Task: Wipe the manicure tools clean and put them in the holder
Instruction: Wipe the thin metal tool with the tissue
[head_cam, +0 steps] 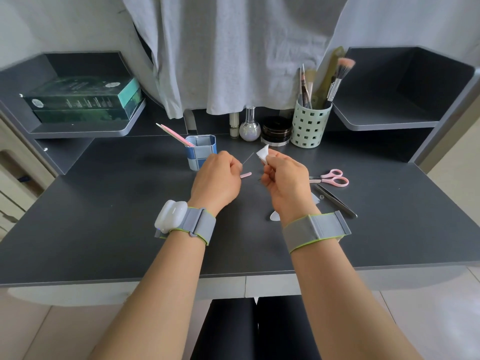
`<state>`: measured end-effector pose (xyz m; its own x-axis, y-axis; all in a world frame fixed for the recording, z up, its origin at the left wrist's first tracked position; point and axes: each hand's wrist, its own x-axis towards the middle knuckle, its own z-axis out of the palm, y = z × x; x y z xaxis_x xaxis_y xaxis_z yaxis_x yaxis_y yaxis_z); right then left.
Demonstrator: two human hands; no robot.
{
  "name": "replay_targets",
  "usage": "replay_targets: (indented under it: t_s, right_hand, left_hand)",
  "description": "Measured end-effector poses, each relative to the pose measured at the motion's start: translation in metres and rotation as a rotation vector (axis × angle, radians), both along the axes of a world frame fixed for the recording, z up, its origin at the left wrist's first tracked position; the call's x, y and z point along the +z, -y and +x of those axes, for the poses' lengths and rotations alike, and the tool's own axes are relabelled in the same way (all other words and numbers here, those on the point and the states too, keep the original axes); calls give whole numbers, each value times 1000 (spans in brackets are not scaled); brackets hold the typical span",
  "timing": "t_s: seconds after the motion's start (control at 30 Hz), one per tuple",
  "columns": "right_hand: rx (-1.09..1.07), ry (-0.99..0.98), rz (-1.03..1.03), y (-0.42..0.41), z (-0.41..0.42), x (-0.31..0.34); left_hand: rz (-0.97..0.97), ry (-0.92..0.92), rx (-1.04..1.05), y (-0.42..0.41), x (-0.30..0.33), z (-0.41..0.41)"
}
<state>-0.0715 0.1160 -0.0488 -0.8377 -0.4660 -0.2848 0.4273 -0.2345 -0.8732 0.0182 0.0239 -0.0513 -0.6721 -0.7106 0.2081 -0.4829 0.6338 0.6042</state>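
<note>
Left to right above the matte grey desk (104,229): blue checked holder (201,154) with pink sticks; left hand (217,178) curled, pinching a thin metal tool (248,159); right hand (284,178) pinching a crumpled white wipe (262,153); pink-handled scissors (331,178).

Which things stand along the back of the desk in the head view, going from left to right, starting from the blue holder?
Blue checked holder with pink sticks → slim pale tube → round pearly bottle → black jar → pale green perforated cup holding brushes.
</note>
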Motion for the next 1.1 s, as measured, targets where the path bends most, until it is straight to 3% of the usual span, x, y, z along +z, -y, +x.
replay_targets:
  t_s: [0.17,0.63,1.1]
  right_hand:
    - [31,-45,40,-1,10,-3]
    - [125,-292,180,-1,25,-5]
    - [101,-314,187,-3,24,1]
  left_hand:
    - [86,-109,44,-9,2,1]
    - [144,-149,32,-24,-3,9]
    - [116,-155,62,-33,-7,19]
